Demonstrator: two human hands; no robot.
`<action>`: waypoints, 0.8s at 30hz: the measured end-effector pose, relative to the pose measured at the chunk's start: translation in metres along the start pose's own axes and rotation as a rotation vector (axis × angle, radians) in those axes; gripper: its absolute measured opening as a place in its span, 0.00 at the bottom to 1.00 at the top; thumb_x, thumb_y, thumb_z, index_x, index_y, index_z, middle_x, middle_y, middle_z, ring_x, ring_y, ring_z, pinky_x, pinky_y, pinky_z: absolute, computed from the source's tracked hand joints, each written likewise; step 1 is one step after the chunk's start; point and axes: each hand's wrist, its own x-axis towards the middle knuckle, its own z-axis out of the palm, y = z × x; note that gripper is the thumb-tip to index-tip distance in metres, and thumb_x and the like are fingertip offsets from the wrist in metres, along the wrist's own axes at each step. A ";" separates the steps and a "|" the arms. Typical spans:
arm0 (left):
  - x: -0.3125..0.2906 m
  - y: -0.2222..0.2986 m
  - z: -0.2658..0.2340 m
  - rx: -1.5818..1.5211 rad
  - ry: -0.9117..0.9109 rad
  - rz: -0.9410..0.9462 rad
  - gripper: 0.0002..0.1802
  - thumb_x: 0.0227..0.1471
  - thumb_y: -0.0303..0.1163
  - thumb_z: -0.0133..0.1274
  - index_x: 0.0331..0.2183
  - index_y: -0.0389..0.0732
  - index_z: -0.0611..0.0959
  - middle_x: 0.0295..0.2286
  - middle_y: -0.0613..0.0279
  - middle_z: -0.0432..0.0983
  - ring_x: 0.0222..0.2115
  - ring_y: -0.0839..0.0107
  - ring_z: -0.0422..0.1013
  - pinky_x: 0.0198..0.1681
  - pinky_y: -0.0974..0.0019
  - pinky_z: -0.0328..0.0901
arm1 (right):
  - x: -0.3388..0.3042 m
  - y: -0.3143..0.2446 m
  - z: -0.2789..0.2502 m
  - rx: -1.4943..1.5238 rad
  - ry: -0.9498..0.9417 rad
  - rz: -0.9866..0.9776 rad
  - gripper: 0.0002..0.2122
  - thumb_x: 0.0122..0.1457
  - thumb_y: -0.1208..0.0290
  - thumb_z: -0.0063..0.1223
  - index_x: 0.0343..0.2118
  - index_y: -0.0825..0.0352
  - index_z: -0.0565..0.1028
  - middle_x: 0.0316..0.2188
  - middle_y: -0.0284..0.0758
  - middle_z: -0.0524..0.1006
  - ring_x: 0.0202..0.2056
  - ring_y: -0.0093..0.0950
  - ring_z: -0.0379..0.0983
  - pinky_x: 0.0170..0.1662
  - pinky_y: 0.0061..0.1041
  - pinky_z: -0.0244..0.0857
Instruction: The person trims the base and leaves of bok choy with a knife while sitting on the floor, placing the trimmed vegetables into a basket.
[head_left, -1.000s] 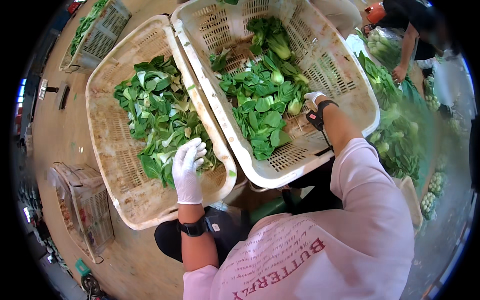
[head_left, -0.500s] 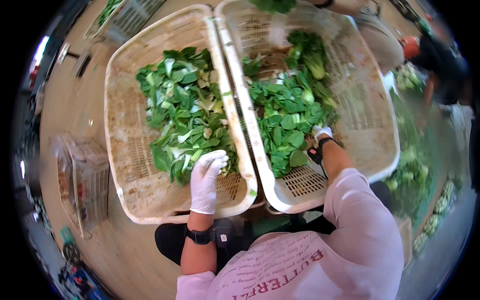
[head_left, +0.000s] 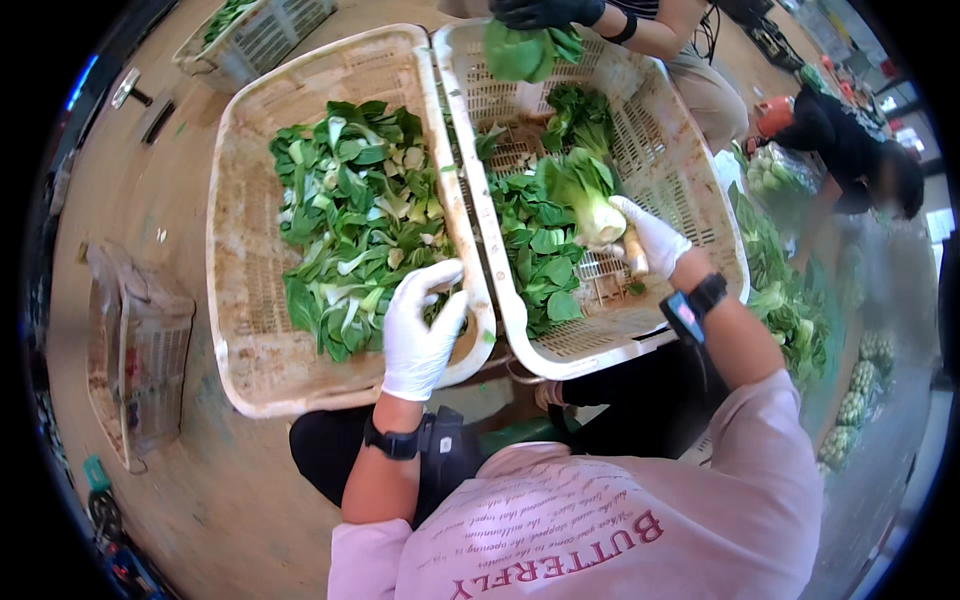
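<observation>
In a white glove, my right hand [head_left: 652, 238] grips a head of bok choy [head_left: 590, 205] by its pale base, above the right-hand crate [head_left: 690, 165]. A short tan piece like a handle [head_left: 635, 250] shows at the same fingers; what it belongs to is hidden. My left hand [head_left: 418, 335], gloved in white too, is empty, thumb and fingers apart, over the near right corner of the left-hand crate [head_left: 245, 200]. Loose leaves and trimmings [head_left: 365, 210] lie in that crate. More bok choy leaves [head_left: 535, 235] lie in the right-hand crate.
Across the right-hand crate, another person's dark-gloved hand [head_left: 535, 12] holds a bok choy [head_left: 530, 50]. Piled greens [head_left: 790, 310] lie on the right, with another person [head_left: 850, 150] beyond. A further crate [head_left: 255, 40] stands at the far left, and a bagged crate [head_left: 145, 350] at the left.
My right hand has come up from the crate's near right side with a bok choy. My left hand's fingers have spread. The other person's dark glove has come into view.
</observation>
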 end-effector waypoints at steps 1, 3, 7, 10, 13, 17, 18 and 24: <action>-0.002 0.006 -0.003 0.117 -0.037 0.118 0.24 0.39 0.29 0.60 0.43 0.39 0.77 0.38 0.56 0.74 0.39 0.60 0.71 0.46 0.64 0.64 | -0.016 0.006 0.014 -0.039 -0.252 0.036 0.23 0.61 0.52 0.40 0.49 0.69 0.66 0.39 0.43 0.75 0.29 0.23 0.76 0.23 0.16 0.71; -0.004 0.025 0.000 0.325 -0.015 0.505 0.38 0.35 0.37 0.64 0.51 0.39 0.71 0.49 0.53 0.67 0.54 0.57 0.60 0.56 0.56 0.54 | -0.048 0.027 0.052 -0.188 -0.437 0.014 0.22 0.61 0.51 0.41 0.45 0.67 0.70 0.31 0.37 0.77 0.24 0.21 0.74 0.21 0.15 0.68; -0.022 0.035 -0.008 0.453 -0.009 0.518 0.53 0.25 0.51 0.69 0.53 0.40 0.67 0.49 0.55 0.65 0.52 0.56 0.60 0.56 0.56 0.50 | -0.093 0.082 0.123 -0.224 -0.460 0.000 0.24 0.57 0.46 0.46 0.40 0.66 0.71 0.26 0.32 0.75 0.21 0.18 0.71 0.18 0.14 0.65; -0.027 0.031 -0.027 0.308 0.000 0.461 0.51 0.22 0.47 0.71 0.50 0.40 0.68 0.40 0.59 0.67 0.44 0.62 0.65 0.50 0.61 0.58 | -0.101 0.073 0.128 -0.231 -0.789 0.185 0.23 0.58 0.45 0.44 0.39 0.66 0.71 0.24 0.32 0.73 0.20 0.16 0.69 0.16 0.14 0.63; -0.033 0.019 -0.033 -0.150 0.058 0.168 0.41 0.31 0.36 0.68 0.49 0.40 0.67 0.41 0.61 0.67 0.43 0.68 0.65 0.49 0.65 0.60 | -0.119 0.070 0.152 -0.540 -0.579 -0.217 0.13 0.60 0.60 0.47 0.38 0.67 0.69 0.27 0.34 0.75 0.20 0.15 0.67 0.21 0.13 0.61; -0.040 0.010 -0.039 -0.538 0.102 -0.014 0.35 0.38 0.31 0.65 0.48 0.40 0.66 0.42 0.63 0.67 0.42 0.74 0.65 0.48 0.70 0.61 | -0.117 0.080 0.165 -1.059 -0.232 -1.082 0.07 0.59 0.69 0.46 0.35 0.66 0.71 0.28 0.38 0.77 0.23 0.27 0.71 0.28 0.27 0.65; -0.041 0.009 -0.042 -0.537 0.092 -0.024 0.36 0.38 0.31 0.65 0.48 0.40 0.66 0.43 0.63 0.67 0.42 0.74 0.65 0.48 0.70 0.61 | -0.118 0.079 0.168 -1.179 -0.125 -1.244 0.06 0.57 0.70 0.48 0.34 0.64 0.71 0.27 0.39 0.76 0.24 0.31 0.72 0.28 0.29 0.65; -0.042 0.005 -0.045 -0.175 0.110 0.045 0.34 0.34 0.32 0.67 0.44 0.36 0.71 0.39 0.58 0.76 0.38 0.73 0.72 0.43 0.68 0.66 | -0.108 0.097 0.186 -1.664 -0.020 -1.577 0.06 0.43 0.69 0.56 0.24 0.57 0.70 0.18 0.32 0.68 0.22 0.33 0.70 0.24 0.31 0.63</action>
